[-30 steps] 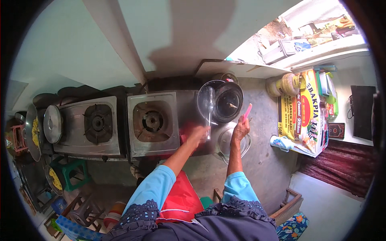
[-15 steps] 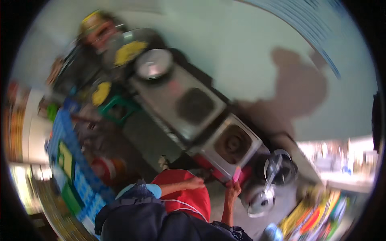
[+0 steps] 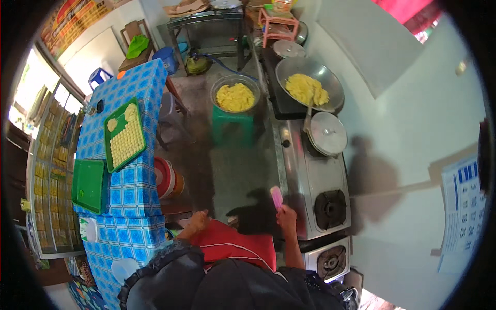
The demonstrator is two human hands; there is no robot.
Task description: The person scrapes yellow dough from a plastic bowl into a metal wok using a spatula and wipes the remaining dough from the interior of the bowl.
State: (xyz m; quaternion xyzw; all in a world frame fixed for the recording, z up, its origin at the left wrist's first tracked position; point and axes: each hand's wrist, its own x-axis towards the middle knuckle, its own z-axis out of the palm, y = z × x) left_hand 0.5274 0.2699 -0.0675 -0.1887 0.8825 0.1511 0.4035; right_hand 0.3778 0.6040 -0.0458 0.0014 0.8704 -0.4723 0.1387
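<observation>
My right hand (image 3: 286,219) is closed around a slim pink object (image 3: 277,197) with a pale cream end; its exact kind I cannot make out. It points away from me, over the floor just left of the steel gas stove (image 3: 310,181). My left hand (image 3: 197,224) is above the red cloth (image 3: 235,243) at my waist, near the table's edge. Its fingers look loosely curled, and nothing shows in them. Ahead, a metal basin (image 3: 213,98) of yellow mash (image 3: 235,96) rests on a green stool (image 3: 232,127).
A wide wok (image 3: 330,77) holds more yellow mash and a ladle. Nearer stands a lidded pot (image 3: 329,134). On the left, a blue checked table (image 3: 137,178) carries a green tray (image 3: 107,150) of small pale dough pieces and another green tray (image 3: 89,186). A red-lidded bucket (image 3: 164,178) stands beside it.
My view has swung left and steadied, bringing the table, basin and wok into clear sight. The pink object stays in my right hand. My left hand has moved away from the right.
</observation>
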